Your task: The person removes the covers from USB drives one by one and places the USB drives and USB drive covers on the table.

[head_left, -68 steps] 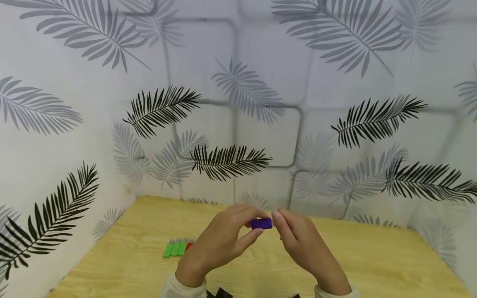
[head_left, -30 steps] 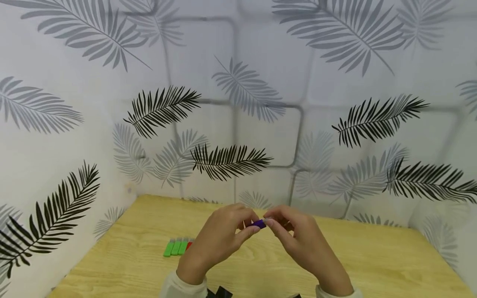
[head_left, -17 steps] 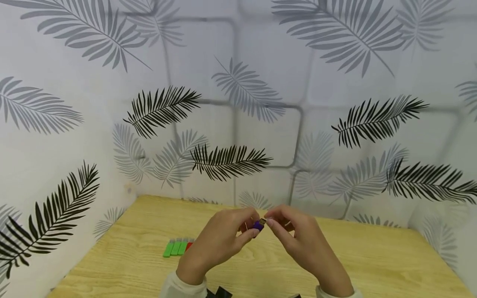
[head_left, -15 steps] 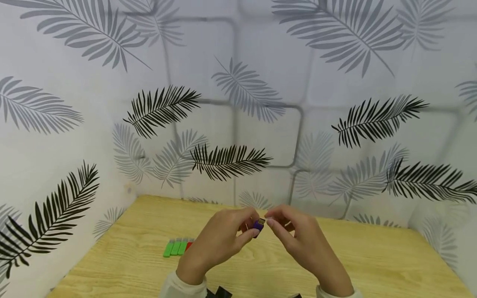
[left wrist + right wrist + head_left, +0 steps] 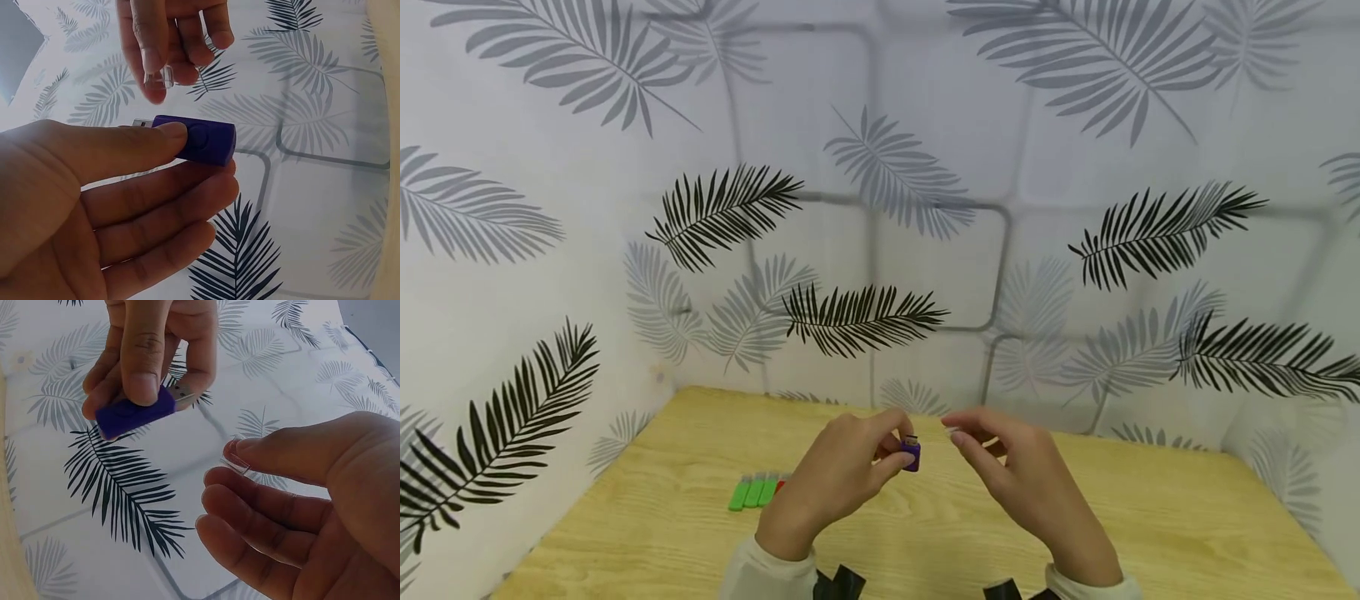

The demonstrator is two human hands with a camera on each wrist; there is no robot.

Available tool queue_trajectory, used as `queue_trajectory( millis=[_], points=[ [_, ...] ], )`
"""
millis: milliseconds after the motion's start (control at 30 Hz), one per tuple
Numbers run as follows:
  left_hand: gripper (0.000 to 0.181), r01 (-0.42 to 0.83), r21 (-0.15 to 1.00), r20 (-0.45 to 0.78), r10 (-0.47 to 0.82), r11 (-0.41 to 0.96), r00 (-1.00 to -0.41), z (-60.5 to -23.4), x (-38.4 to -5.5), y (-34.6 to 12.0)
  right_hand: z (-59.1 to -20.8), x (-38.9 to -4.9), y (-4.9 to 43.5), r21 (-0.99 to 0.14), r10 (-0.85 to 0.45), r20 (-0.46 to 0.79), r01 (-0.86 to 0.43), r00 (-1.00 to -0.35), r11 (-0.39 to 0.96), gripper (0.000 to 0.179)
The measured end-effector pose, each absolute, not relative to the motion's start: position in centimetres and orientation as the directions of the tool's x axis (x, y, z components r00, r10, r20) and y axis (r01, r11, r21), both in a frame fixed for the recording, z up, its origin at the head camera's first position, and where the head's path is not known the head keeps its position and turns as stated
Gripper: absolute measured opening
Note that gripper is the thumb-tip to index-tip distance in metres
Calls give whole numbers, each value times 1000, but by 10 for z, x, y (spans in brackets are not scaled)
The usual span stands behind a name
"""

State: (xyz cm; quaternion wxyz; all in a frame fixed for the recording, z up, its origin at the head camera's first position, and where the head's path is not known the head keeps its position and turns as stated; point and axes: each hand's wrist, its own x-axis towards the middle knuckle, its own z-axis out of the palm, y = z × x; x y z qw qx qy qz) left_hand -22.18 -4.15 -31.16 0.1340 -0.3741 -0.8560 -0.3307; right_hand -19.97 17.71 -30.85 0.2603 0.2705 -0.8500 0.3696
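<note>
A purple USB flash drive [image 5: 209,137] is pinched between the thumb and fingers of my left hand [image 5: 842,475], held up above the table. Its metal plug [image 5: 180,394] is bare, as the right wrist view shows. My right hand [image 5: 1022,475] pinches a small clear plastic cap [image 5: 236,459] between thumb and forefinger. In the left wrist view the same cap [image 5: 159,79] shows a little beyond the drive, apart from it. Several green USB drives [image 5: 752,492] with clear caps lie in a row on the table, left of my left hand. A red one [image 5: 780,486] beside them is partly hidden behind that hand.
The wood-grain table [image 5: 647,533] spreads under both hands. Behind it and on the left hangs a white cloth [image 5: 940,267] printed with grey and black leaves. Black wrist gear [image 5: 842,583] shows at the bottom edge near the cuffs.
The clear cap has come off the purple drive, baring its plug. My right hand has drawn away to the right with the cap; my left hand has turned the drive more upright.
</note>
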Motion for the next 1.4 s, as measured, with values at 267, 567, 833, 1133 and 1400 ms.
queue_trajectory(
  millis=[267,567,833,1133,1400],
  points=[
    [8,672,444,446,504,593,-739,-319,-233,-46,-314,-204,190,-514,-204,596,-564,-777,647,13],
    [7,564,437,352,444,700,-824,-333,-247,-58,-324,-216,214,-604,-72,456,-368,-887,707,15],
    [9,447,420,269,362,790,-893,-353,-263,-63,-330,-225,233,-630,47,416,-250,-908,736,16],
    [17,393,423,213,331,817,-919,-373,-271,-63,-345,-234,250,-649,94,313,-140,-945,747,15],
    [23,337,472,140,308,815,-941,-389,-276,-66,-358,-237,255,-690,93,194,-68,-976,721,16]
  ],
)
